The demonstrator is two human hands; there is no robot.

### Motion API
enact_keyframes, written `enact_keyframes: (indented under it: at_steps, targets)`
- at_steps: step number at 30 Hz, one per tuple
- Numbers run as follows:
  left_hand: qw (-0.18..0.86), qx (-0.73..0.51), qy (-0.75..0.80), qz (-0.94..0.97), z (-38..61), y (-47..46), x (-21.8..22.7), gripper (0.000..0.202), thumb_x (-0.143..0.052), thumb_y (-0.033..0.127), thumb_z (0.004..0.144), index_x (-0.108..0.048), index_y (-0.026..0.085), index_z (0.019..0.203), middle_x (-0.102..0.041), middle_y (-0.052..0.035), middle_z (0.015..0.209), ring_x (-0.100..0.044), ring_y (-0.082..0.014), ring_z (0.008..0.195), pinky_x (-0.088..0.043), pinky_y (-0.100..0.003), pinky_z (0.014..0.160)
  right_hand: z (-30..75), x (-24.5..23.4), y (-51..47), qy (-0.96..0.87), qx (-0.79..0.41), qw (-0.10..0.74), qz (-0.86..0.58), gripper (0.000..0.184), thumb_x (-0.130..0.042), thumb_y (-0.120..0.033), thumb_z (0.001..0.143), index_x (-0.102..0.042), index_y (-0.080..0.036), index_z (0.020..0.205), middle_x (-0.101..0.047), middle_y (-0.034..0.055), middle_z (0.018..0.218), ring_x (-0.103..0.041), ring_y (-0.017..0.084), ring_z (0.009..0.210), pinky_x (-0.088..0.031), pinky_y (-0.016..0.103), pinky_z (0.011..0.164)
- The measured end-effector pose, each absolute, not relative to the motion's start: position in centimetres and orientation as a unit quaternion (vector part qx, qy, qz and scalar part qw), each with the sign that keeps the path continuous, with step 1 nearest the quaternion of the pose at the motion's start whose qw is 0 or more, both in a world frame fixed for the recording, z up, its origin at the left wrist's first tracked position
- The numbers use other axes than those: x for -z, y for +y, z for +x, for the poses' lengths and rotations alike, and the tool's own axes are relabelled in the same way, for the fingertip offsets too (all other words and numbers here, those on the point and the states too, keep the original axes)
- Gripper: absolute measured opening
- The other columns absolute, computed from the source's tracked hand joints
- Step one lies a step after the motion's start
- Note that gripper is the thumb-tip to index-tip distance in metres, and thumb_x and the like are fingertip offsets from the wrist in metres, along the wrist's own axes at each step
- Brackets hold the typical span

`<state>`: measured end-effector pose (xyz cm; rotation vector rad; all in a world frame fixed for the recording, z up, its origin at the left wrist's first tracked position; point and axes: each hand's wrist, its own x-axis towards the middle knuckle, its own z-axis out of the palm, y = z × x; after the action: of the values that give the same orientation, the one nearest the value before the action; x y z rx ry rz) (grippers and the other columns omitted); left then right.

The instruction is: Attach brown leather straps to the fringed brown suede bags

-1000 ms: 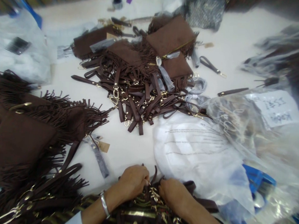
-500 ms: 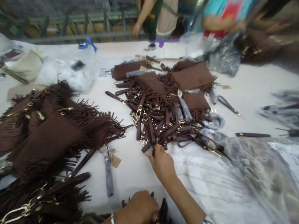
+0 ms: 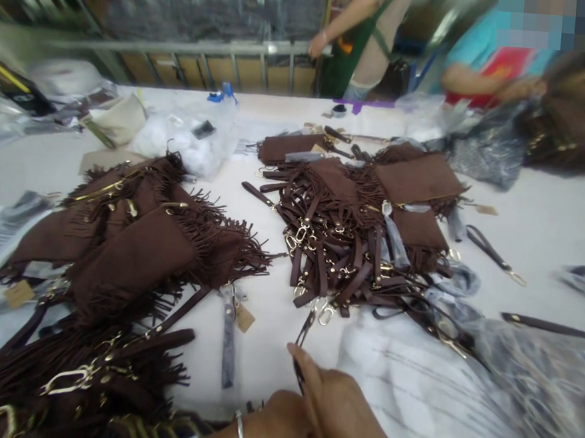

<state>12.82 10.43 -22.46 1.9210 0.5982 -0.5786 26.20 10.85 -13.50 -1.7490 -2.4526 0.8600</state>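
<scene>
My right hand (image 3: 332,402) is near the bottom centre, fingers pinched on a brown leather strap (image 3: 306,330) with a gold clasp that stretches back toward the pile of brown straps (image 3: 330,255). My left hand (image 3: 277,431), with a silver bangle on the wrist, is curled just beside it at the bottom edge; what it grips is hidden. Brown fringed suede bags (image 3: 134,255) lie heaped to the left.
The white table (image 3: 524,202) also holds more fringed bags (image 3: 415,181) behind the strap pile, clear plastic bags (image 3: 502,367) at the right, white bags (image 3: 188,138) at the back left. Two people (image 3: 365,37) stand at the far edge.
My right hand reached out to the strap pile and has come back toward me with one strap. The view has lifted, showing more of the far side.
</scene>
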Motion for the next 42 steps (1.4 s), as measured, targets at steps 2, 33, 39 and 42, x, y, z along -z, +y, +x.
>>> enact_keyframes:
  at_steps: [2,33,39,42]
  targets:
    - [0.486,0.245,0.242,0.803,12.9,10.7,21.7,0.006,-0.064,0.02,0.079,-0.069,0.019,0.081,-0.075,-0.0096,0.096,-0.068,-0.0308,0.086,-0.048,-0.034,0.064,26.1,14.6,9.9,-0.819,-0.232,-0.059,-0.522,0.077,-0.049,0.001,0.07,-0.034,-0.009,0.144,-0.072,0.0068,0.082,-0.068,0.023,0.067,-0.044,0.03,0.057]
    - [0.477,0.254,0.284,0.792,12.8,12.0,18.5,0.013,-0.062,0.021,0.079,-0.073,0.017,0.084,-0.074,-0.0108,0.087,-0.068,-0.03,0.084,-0.049,-0.035,0.07,25.7,16.1,10.0,-0.508,-0.517,0.132,-0.676,0.018,-0.036,-0.024,0.098,-0.052,-0.02,0.089,-0.064,-0.0022,0.068,-0.059,0.011,0.06,-0.039,0.02,0.059]
    - [0.501,0.234,0.303,0.776,12.1,11.6,19.5,0.015,-0.06,0.026,0.079,-0.075,0.024,0.08,-0.073,-0.0007,0.077,-0.064,-0.0199,0.074,-0.041,-0.027,0.065,28.4,17.0,3.7,-0.384,-0.569,0.123,-0.717,0.024,-0.038,-0.032,0.097,-0.052,-0.02,0.082,-0.055,-0.0057,0.057,-0.05,0.009,0.044,-0.036,0.019,0.049]
    - [0.506,0.225,0.306,0.774,12.0,11.4,19.8,0.014,-0.059,0.027,0.08,-0.073,0.024,0.077,-0.07,0.0017,0.073,-0.061,-0.0171,0.07,-0.037,-0.026,0.063,28.4,17.4,1.7,-0.315,-0.623,0.14,-0.702,0.021,-0.041,-0.035,0.096,-0.052,-0.019,0.086,-0.058,-0.005,0.063,-0.049,0.008,0.042,-0.034,0.019,0.045]
